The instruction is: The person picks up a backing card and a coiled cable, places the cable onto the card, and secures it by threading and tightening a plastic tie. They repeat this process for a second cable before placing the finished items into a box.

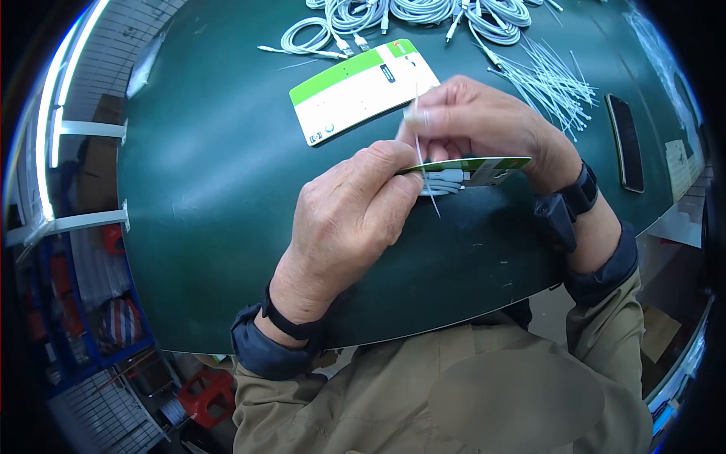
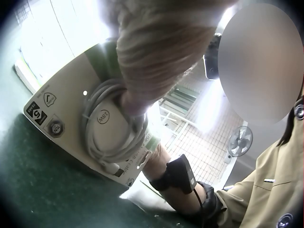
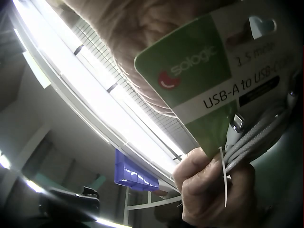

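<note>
My left hand (image 1: pixel 344 200) grips a green-and-white cardboard package card (image 1: pixel 495 163) together with a coiled grey-white USB cable (image 1: pixel 442 181). In the left wrist view the coil (image 2: pixel 90 128) lies against the card's printed face; the right wrist view shows "USB-A to USB-C" on the card (image 3: pixel 190 71). A thin white cable tie (image 1: pixel 432 203) runs past the card's edge at my left fingertips, its lower end sticking out below. My right hand (image 1: pixel 484 117) is above the card, its thumb and fingers pinching the tie's upper part; the fingertips are blurred.
Another green-and-white card (image 1: pixel 363 94) lies flat on the dark green table (image 1: pixel 204 227). Coiled cables (image 1: pixel 423 10) line the far edge. A pile of white cable ties (image 1: pixel 548 87) lies at the right, beside a phone (image 1: pixel 625 144).
</note>
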`<action>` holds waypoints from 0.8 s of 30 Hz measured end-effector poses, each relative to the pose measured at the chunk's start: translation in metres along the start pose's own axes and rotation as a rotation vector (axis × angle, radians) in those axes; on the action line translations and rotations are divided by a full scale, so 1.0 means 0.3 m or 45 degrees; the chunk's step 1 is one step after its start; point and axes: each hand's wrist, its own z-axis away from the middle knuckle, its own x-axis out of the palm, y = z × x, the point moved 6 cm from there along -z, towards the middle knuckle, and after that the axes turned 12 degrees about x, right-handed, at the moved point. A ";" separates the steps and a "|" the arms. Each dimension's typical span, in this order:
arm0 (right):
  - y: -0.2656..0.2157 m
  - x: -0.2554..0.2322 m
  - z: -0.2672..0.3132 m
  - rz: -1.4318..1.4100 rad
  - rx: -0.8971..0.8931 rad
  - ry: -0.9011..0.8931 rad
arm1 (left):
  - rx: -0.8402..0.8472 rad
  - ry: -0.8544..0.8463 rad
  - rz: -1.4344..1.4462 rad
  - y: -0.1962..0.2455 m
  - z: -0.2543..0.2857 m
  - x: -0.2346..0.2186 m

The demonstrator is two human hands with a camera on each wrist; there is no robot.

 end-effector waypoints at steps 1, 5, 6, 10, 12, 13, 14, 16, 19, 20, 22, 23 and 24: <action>-0.007 0.007 0.003 0.119 -0.035 0.009 | 0.007 0.000 -0.008 0.001 -0.002 0.000; -0.020 0.008 0.012 0.207 -0.127 0.065 | 0.023 0.005 -0.018 0.004 -0.004 0.002; -0.021 0.009 0.017 0.109 -0.109 0.098 | 0.027 0.001 -0.019 0.005 -0.007 0.003; -0.004 -0.010 0.008 -0.149 0.008 0.153 | 0.041 -0.016 -0.038 0.006 -0.009 0.004; -0.013 -0.002 0.014 -0.010 0.036 0.155 | 0.047 -0.007 -0.052 0.005 -0.008 0.004; -0.014 -0.001 0.016 0.061 0.049 0.156 | 0.049 -0.017 -0.053 0.006 -0.009 0.005; -0.009 0.001 0.011 0.086 -0.001 0.047 | 0.050 -0.025 -0.055 0.007 -0.009 0.006; -0.014 0.010 0.014 0.091 -0.002 0.048 | 0.040 -0.029 -0.063 0.009 -0.012 0.006; -0.012 0.016 0.009 0.106 0.013 0.034 | 0.042 0.015 -0.024 -0.003 -0.006 0.010; -0.009 0.016 0.007 0.114 0.016 0.044 | 0.027 0.027 -0.022 -0.004 -0.005 0.008; 0.003 0.009 -0.004 0.109 0.008 0.045 | -0.005 0.057 -0.014 -0.006 -0.005 0.006; 0.017 -0.005 -0.014 0.097 -0.004 0.038 | -0.023 0.050 0.000 -0.008 -0.004 0.007; 0.022 -0.015 -0.015 0.087 -0.012 0.032 | -0.041 0.046 0.016 -0.014 -0.002 0.004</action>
